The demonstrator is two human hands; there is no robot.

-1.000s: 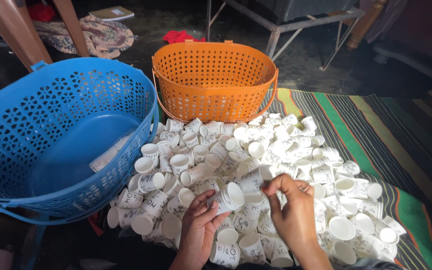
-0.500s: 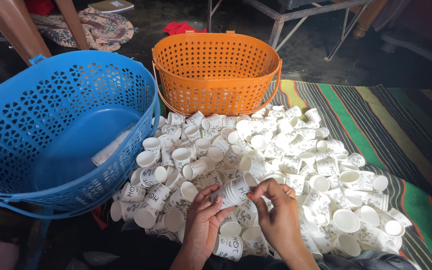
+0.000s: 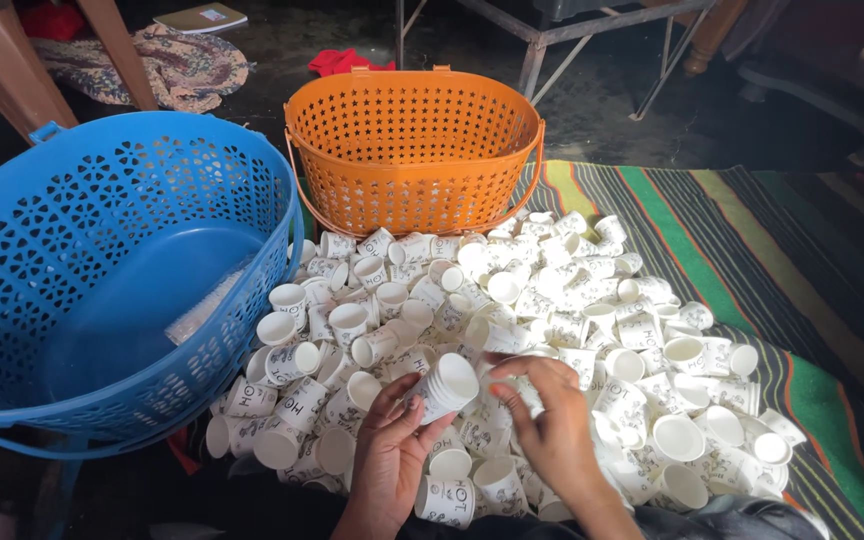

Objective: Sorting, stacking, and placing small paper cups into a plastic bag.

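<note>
My left hand [image 3: 392, 450] grips a short stack of white paper cups [image 3: 442, 385]. The stack lies tilted, its open mouth turned up and away from me, with the fingers [image 3: 399, 392] of that hand curled round its side and the thumb along its near edge. My right hand [image 3: 552, 425] sits just beside it, fingers [image 3: 512, 368] bent and loosely curved toward the stack's rim. I cannot tell whether they touch the stack or pinch anything of their own.

Under and all around both hands spreads a heap of loose white paper cups [image 3: 552, 290] with dark print, some on their sides, some mouth-up, some nested. The heap reaches from my wrists out ahead of my fingers and well off to the right. It lies on a striped mat [image 3: 752, 230] in green, black, yellow and orange bands, which shows bare beyond the heap on the right.

To the left of my left hand stands a large blue plastic basket [image 3: 42, 250] with a pierced wall, tipped toward me; a pale flat scrap rests on its bottom. Straight ahead of my fingers, past the far edge of the heap, stands an orange plastic basket [image 3: 412, 150] with star-shaped holes, upright, with cups touching its base.
</note>
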